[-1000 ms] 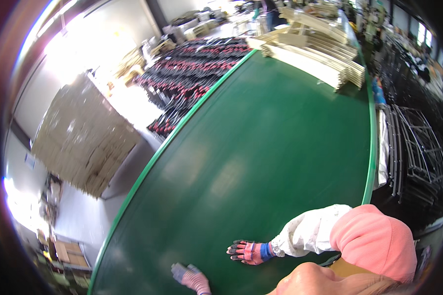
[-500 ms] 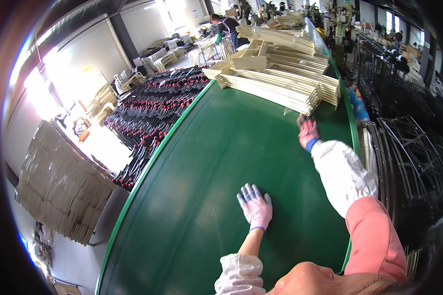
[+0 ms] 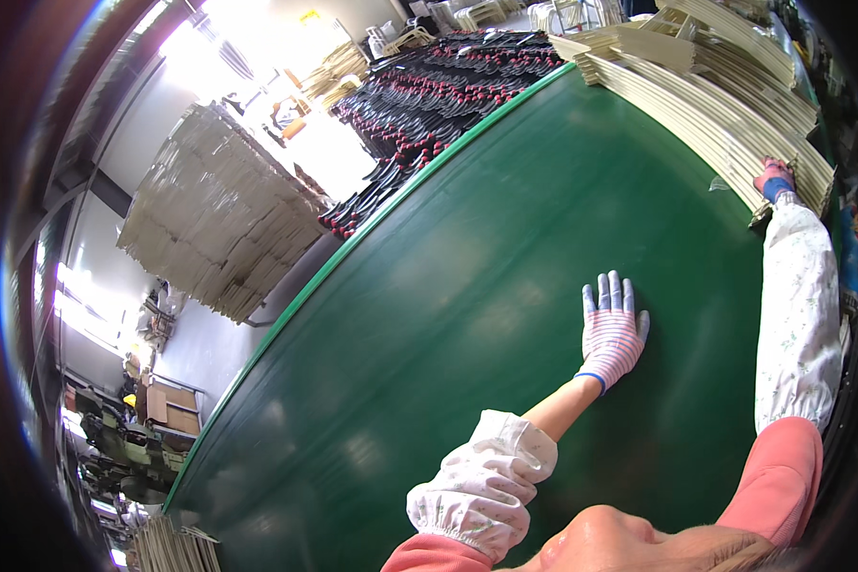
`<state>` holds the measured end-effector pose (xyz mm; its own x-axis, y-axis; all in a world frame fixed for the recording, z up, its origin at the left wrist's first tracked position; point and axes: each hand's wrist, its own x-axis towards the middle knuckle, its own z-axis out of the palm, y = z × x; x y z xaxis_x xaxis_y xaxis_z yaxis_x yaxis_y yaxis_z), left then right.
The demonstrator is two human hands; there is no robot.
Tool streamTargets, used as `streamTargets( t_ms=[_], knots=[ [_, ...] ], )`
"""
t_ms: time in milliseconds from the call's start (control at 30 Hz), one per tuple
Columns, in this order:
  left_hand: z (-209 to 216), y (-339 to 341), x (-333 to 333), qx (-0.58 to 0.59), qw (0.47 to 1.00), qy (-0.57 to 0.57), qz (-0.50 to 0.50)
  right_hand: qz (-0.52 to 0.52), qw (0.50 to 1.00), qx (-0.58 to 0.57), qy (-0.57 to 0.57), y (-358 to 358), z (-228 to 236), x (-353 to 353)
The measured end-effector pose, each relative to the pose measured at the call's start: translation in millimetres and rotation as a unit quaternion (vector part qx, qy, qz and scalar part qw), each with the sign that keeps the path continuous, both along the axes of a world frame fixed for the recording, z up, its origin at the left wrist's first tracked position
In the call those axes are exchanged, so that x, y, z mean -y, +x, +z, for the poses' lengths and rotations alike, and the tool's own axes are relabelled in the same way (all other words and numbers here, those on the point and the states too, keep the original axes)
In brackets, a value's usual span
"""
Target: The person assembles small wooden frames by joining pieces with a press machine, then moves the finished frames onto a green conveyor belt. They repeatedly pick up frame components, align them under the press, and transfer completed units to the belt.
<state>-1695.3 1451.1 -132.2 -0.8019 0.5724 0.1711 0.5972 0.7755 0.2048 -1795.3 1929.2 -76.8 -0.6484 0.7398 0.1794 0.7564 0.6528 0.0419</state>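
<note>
My left hand (image 3: 612,334), in a striped pink-and-white glove with grey fingertips, lies flat on the green belt-like surface (image 3: 429,286), fingers stretched out and nothing in it. Far off to the right, my right hand (image 3: 777,179), in a red and blue-grey glove, is on the near end of a stack of long cream-coloured slatted pieces (image 3: 696,119). Its fingers look curled over the top edge of the stack; their tips are partly hidden. A scrap of clear plastic (image 3: 718,184) shows beside the stack.
A raised green edge (image 3: 353,238) borders the surface on the left. Beyond it are rows of black curved parts with red tips (image 3: 448,86) and a tall stack of greyish flat pieces (image 3: 219,210). A cardboard box (image 3: 172,405) stands lower left.
My right hand has gone from just short of the cream stack onto its near end. My left hand stays flat on the green surface. The view has swung left.
</note>
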Motion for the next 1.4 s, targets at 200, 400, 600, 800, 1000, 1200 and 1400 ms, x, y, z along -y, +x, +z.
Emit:
streamTargets(
  t_ms=[200, 400, 600, 800, 1000, 1200, 1400],
  knots=[
    [-4, -6, -4, -0.031, 0.999, 0.01, 0.011, 0.18, 0.972, -0.143, 0.035, 9, -19, 77],
    [-26, -12, 0, -0.081, 0.964, 0.253, 0.03, 0.115, 0.987, -0.082, 0.072, 51, 11, 278],
    [-26, 1, 26, 0.306, 0.698, 0.644, 0.074, 0.188, 0.98, -0.056, 0.042, 137, 26, 410],
    [33, 67, 103, 0.266, 0.841, 0.459, 0.105, 0.382, 0.914, 0.02, -0.132, 329, 39, 497],
    [47, 189, 127, 0.341, 0.825, 0.442, 0.088, 0.239, 0.955, -0.164, -0.065, 396, 33, 429],
    [57, 211, 158, 0.309, 0.778, 0.53, 0.135, 0.215, 0.919, 0.132, -0.304, 386, -6, 460],
    [74, 293, 266, 0.259, 0.828, 0.466, 0.175, 0.278, 0.862, 0.142, -0.4, 456, -18, 546]
  ],
)
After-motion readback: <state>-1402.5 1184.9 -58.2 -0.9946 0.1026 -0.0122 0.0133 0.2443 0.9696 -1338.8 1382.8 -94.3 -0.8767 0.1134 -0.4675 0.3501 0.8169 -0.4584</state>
